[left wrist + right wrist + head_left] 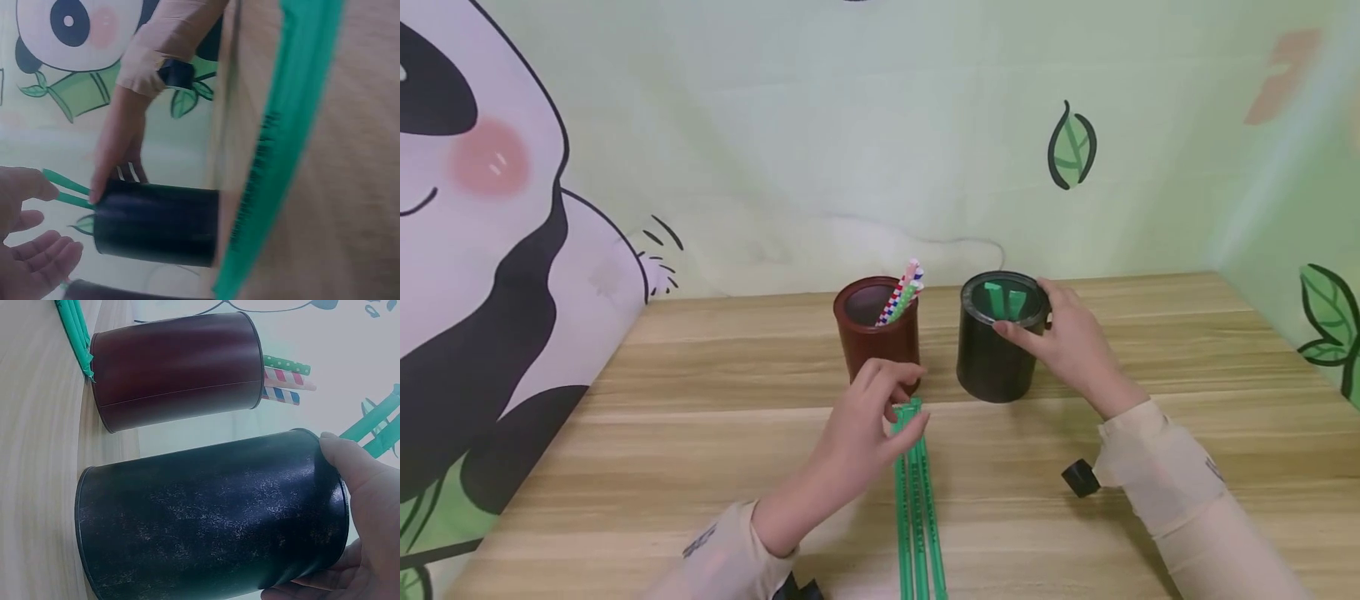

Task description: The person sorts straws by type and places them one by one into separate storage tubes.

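Note:
My right hand (1078, 346) grips the rim of a black cylindrical cup (996, 367), thumb at the front and fingers around the far side. Two green strips (1017, 302) stand inside that cup, their ends above its rim in the right wrist view. My left hand (861, 429) hovers with loosely bent fingers and holds nothing. Beneath it lie several long, thin green strips (920, 508) with dark print, side by side. To the left of the black cup stands a dark red-brown cup (880, 346) holding several patterned paper straws (901, 298), striped and dotted.
Both cups stand upright on a wood-grain table (700, 450), toward its back edge. Behind it hangs a pale green backdrop (820, 125) with a panda and leaves. Small black blocks (1081, 477) are fixed at the sleeve cuffs.

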Action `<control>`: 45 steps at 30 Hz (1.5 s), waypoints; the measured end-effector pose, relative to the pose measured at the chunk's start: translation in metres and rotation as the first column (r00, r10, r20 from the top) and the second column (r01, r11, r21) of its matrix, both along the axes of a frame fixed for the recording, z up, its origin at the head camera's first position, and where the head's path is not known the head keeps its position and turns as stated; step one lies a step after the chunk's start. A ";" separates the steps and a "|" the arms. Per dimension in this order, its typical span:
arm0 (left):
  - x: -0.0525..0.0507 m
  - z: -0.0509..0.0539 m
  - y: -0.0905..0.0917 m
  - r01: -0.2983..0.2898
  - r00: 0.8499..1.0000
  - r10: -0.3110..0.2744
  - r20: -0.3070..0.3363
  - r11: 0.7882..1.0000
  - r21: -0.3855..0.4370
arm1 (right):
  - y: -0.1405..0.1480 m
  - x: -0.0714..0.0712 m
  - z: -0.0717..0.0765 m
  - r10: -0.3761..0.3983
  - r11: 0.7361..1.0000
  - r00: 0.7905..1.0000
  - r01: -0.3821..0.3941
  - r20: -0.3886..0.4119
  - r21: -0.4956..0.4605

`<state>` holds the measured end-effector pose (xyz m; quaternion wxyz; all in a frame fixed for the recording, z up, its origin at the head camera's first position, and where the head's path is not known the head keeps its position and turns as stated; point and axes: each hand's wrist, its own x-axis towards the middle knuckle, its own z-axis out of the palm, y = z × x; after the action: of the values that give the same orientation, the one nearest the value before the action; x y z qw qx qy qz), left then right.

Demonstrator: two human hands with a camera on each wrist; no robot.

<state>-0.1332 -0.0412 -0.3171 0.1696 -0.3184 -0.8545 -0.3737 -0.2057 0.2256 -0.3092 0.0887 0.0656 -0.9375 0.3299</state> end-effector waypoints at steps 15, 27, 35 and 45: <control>0.007 -0.033 -0.018 -0.024 0.947 0.054 0.316 0.995 -0.095 | 0.000 0.000 0.001 0.004 1.000 1.000 -0.004 0.024 0.009; 0.003 -0.053 -0.019 -0.041 0.867 0.092 0.490 0.992 -0.116 | 0.000 0.000 -0.001 0.008 1.000 1.000 -0.008 0.011 0.002; -0.001 -0.063 -0.014 -0.052 0.745 0.042 0.666 0.999 -0.005 | 0.001 0.000 0.000 0.000 1.000 1.000 -0.001 0.005 0.012; -0.001 -0.068 -0.010 -0.079 0.762 0.083 0.642 0.996 -0.034 | 0.000 0.001 0.000 0.007 1.000 1.000 -0.007 0.011 0.018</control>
<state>-0.1343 -0.0516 -0.3854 -0.1178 -0.1348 -0.8749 -0.4501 -0.2045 0.2257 -0.3095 0.0819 0.0679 -0.9407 0.3221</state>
